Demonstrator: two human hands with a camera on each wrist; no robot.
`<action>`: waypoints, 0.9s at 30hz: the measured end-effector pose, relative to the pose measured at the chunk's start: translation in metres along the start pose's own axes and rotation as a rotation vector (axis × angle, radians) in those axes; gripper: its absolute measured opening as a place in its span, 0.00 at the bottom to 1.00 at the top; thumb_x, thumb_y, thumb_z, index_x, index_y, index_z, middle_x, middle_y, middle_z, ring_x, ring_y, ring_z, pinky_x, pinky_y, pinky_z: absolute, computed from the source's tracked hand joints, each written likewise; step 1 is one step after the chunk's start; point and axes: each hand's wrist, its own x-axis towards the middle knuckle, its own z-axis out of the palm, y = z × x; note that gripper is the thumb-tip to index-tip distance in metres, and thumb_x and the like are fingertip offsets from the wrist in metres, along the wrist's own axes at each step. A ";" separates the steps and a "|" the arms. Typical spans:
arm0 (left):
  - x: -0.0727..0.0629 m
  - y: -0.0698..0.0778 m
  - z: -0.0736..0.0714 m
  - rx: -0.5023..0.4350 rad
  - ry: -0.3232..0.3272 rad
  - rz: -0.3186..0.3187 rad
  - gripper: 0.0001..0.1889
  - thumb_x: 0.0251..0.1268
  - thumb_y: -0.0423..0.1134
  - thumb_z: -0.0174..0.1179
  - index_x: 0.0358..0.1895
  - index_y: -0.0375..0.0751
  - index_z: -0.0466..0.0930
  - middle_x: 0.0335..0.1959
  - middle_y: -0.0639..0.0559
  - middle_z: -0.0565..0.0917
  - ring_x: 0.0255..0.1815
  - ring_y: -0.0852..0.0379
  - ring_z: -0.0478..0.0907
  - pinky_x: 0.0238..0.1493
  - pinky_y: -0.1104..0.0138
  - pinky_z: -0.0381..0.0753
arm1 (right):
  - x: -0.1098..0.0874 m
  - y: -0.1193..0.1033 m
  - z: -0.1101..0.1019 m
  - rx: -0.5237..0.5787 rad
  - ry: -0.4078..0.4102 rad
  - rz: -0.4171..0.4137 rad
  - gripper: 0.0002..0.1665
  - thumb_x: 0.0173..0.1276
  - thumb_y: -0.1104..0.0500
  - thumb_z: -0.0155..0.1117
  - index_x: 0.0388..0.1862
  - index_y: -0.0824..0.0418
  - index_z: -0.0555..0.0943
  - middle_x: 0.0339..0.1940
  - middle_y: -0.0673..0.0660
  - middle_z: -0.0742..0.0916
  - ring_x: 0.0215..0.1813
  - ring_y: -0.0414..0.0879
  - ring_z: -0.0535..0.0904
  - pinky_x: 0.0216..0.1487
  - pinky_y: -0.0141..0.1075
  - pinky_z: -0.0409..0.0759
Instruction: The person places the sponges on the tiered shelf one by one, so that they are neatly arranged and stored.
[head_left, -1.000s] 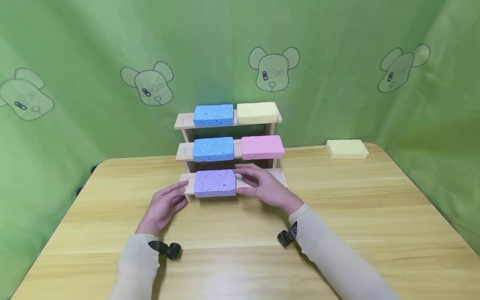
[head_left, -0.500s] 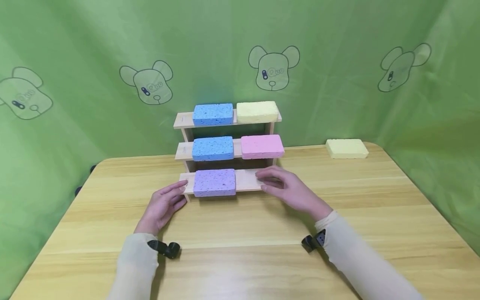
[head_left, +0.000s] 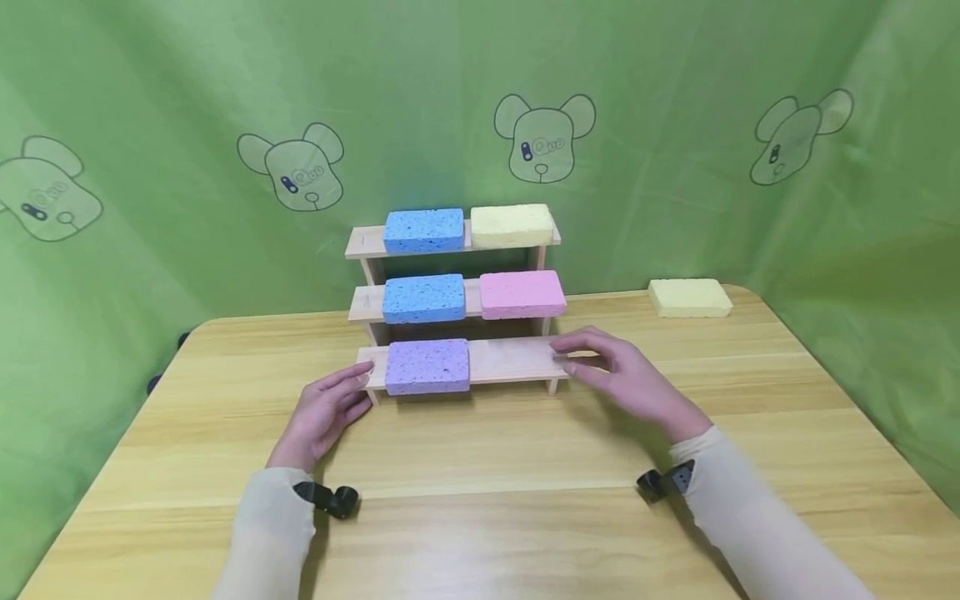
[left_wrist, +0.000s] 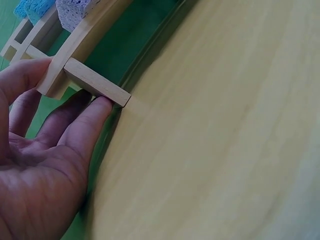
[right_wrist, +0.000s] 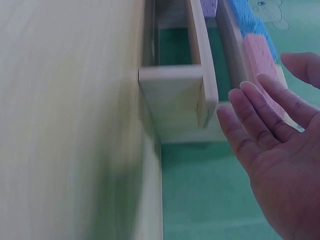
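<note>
A three-tier wooden shelf point(head_left: 513, 361) stands on the table. My left hand point(head_left: 321, 417) holds the left end of its lowest tier. In the left wrist view, fingers point(left_wrist: 82, 125) lie against the shelf's end and its leg. A purple sponge point(head_left: 427, 367) lies on that tier, right of this hand. My right hand point(head_left: 630, 375) is beside the lowest tier's right end, its fingers extended and holding nothing. In the right wrist view, its fingertips look slightly apart from the wood. A blue sponge point(head_left: 424, 298) and a pink sponge point(head_left: 522, 294) lie on the middle tier.
The top tier carries another blue sponge point(head_left: 423, 231) and a yellow sponge point(head_left: 512, 226). A second yellow sponge point(head_left: 690, 298) lies on the table point(head_left: 480, 517), at the back right. A green curtain point(head_left: 420, 75) with bear drawings hangs behind the table.
My right hand has moved right, from beside the purple sponge to the lowest tier's right end. The purple sponge has stayed put. My left hand keeps its place.
</note>
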 end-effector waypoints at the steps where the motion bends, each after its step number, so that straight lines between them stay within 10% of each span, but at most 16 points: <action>1: 0.000 0.000 0.000 0.003 0.000 0.000 0.14 0.69 0.31 0.59 0.55 0.42 0.83 0.72 0.40 0.65 0.60 0.50 0.75 0.61 0.59 0.76 | -0.001 0.001 -0.003 -0.009 0.001 -0.002 0.19 0.72 0.62 0.61 0.60 0.65 0.78 0.60 0.56 0.80 0.64 0.51 0.72 0.66 0.50 0.70; 10: 0.001 0.000 -0.001 -0.004 0.004 0.000 0.14 0.69 0.30 0.59 0.55 0.41 0.83 0.71 0.40 0.66 0.58 0.51 0.77 0.60 0.59 0.77 | -0.018 0.008 -0.037 -0.052 0.090 0.020 0.20 0.72 0.63 0.62 0.60 0.67 0.77 0.60 0.60 0.79 0.61 0.54 0.75 0.61 0.28 0.73; 27: 0.002 -0.001 -0.001 -0.014 0.014 0.002 0.14 0.68 0.30 0.59 0.54 0.41 0.83 0.71 0.38 0.66 0.57 0.52 0.78 0.60 0.59 0.78 | -0.042 0.035 -0.077 -0.071 0.212 0.110 0.23 0.68 0.67 0.65 0.62 0.67 0.76 0.61 0.59 0.78 0.56 0.38 0.78 0.58 0.27 0.75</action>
